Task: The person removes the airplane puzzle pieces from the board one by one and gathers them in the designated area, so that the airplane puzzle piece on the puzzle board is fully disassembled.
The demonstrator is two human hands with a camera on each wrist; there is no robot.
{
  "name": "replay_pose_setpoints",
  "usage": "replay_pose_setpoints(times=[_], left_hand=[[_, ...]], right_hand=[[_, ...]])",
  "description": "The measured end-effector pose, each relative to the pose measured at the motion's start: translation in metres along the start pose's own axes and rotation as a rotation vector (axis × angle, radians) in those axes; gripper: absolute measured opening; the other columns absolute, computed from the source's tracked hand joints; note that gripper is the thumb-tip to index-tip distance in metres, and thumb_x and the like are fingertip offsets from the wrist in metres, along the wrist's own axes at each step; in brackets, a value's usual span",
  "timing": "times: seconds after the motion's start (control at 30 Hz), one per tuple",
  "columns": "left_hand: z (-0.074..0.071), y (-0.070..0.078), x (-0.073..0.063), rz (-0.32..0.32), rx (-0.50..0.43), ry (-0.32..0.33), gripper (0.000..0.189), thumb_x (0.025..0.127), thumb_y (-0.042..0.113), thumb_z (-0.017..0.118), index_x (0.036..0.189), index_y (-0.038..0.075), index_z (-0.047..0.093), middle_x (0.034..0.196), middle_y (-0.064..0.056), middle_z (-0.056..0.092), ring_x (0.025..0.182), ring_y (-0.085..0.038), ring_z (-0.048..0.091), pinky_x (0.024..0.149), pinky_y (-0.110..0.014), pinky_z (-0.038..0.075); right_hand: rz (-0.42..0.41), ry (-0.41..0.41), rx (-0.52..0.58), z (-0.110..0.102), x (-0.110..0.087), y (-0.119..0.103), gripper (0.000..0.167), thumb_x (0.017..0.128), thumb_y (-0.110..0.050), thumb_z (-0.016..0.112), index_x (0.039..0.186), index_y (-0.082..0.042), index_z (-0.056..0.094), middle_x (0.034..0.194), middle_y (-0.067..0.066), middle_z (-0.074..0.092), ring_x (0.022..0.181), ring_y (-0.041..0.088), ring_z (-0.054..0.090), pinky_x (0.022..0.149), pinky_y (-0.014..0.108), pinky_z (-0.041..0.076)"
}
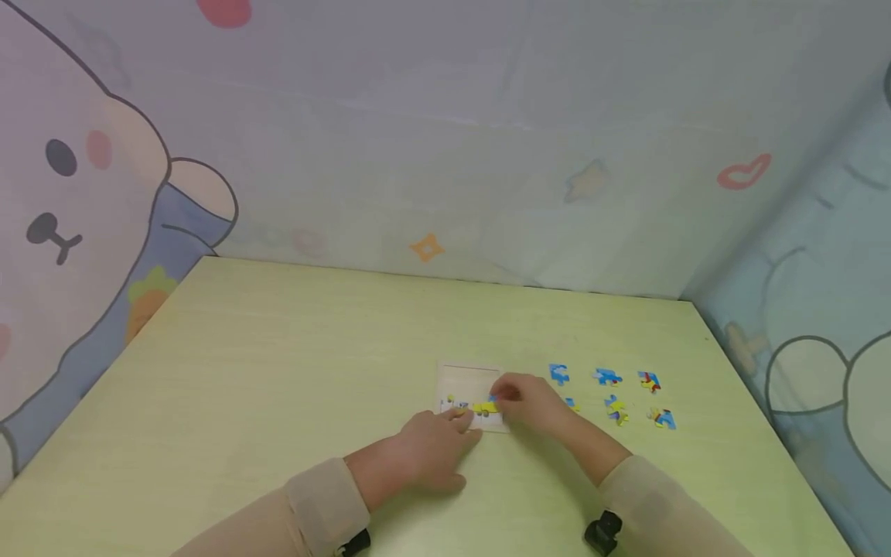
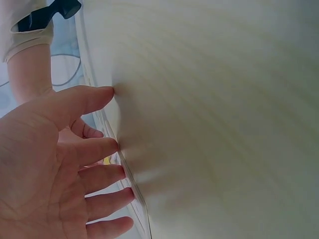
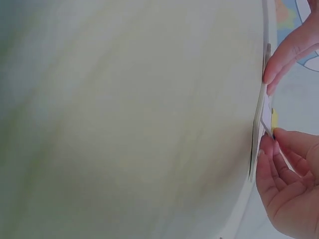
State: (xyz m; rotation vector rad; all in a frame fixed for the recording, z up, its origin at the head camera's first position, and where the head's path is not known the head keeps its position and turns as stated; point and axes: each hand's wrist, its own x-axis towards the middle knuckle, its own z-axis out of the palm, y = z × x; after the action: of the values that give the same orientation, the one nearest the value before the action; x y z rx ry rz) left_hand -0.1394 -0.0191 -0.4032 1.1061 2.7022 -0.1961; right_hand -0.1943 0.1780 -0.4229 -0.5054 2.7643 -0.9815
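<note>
A small white puzzle tray (image 1: 469,377) lies on the table in the head view, with yellow and blue puzzle pieces along its near part. My left hand (image 1: 430,451) rests on the tray's near left side, fingers straight, fingertips at its edge in the left wrist view. At the tray's right side, my right hand (image 1: 537,405) pinches a yellow-and-blue puzzle piece (image 1: 485,407) between thumb and fingers. Seen from the right wrist, that puzzle piece (image 3: 267,124) is tilted, one edge raised off the tray. The fingers hide part of it.
Right of the tray lie several loose puzzle pieces in two rows, among them a blue one (image 1: 559,374), a red-and-yellow one (image 1: 650,381) and a yellow-and-purple one (image 1: 616,410). Another piece (image 1: 571,404) is partly behind the right hand. A printed cloth wall (image 1: 445,155) stands behind the table.
</note>
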Motion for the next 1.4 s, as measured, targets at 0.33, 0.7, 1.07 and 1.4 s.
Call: replay_pose_setpoints(times=[0.33, 0.7, 1.07, 1.4], left_hand=[[0.0, 0.001, 0.0, -0.013, 0.001, -0.008, 0.064, 0.082, 0.047, 0.06, 0.139, 0.021, 0.045, 0.147, -0.001, 0.035, 0.133, -0.019, 0.034, 0.092, -0.037, 0.041], [0.001, 0.002, 0.0, -0.016, -0.002, -0.005, 0.065, 0.082, 0.047, 0.061, 0.139, 0.02, 0.045, 0.147, -0.001, 0.035, 0.133, -0.019, 0.033, 0.091, -0.036, 0.042], [0.0, 0.003, 0.001, -0.022, 0.016, -0.002, 0.065, 0.082, 0.046, 0.06, 0.139, 0.02, 0.045, 0.146, -0.001, 0.036, 0.133, -0.018, 0.033, 0.091, -0.035, 0.041], [0.001, 0.001, 0.001, -0.021, 0.011, -0.006, 0.065, 0.082, 0.046, 0.06, 0.14, 0.019, 0.044, 0.147, -0.001, 0.035, 0.134, -0.019, 0.032, 0.093, -0.036, 0.041]], right_hand=[[0.032, -0.01, 0.105, -0.01, -0.001, 0.013, 0.011, 0.089, -0.009, 0.062, 0.099, -0.008, 0.067, 0.092, -0.001, 0.065, 0.088, 0.016, 0.059, 0.082, 0.037, 0.048], [0.109, 0.014, 0.156, -0.021, -0.015, 0.03, 0.014, 0.089, -0.013, 0.063, 0.102, -0.008, 0.067, 0.096, 0.0, 0.065, 0.09, 0.017, 0.058, 0.08, 0.034, 0.049], [0.089, 0.011, 0.212, -0.036, -0.034, 0.048, 0.018, 0.089, -0.011, 0.063, 0.104, -0.002, 0.066, 0.097, 0.004, 0.065, 0.087, 0.018, 0.058, 0.073, 0.03, 0.049], [0.115, 0.013, 0.228, -0.053, -0.052, 0.063, 0.022, 0.09, -0.011, 0.062, 0.109, 0.0, 0.064, 0.103, 0.009, 0.064, 0.092, 0.02, 0.058, 0.075, 0.03, 0.05]])
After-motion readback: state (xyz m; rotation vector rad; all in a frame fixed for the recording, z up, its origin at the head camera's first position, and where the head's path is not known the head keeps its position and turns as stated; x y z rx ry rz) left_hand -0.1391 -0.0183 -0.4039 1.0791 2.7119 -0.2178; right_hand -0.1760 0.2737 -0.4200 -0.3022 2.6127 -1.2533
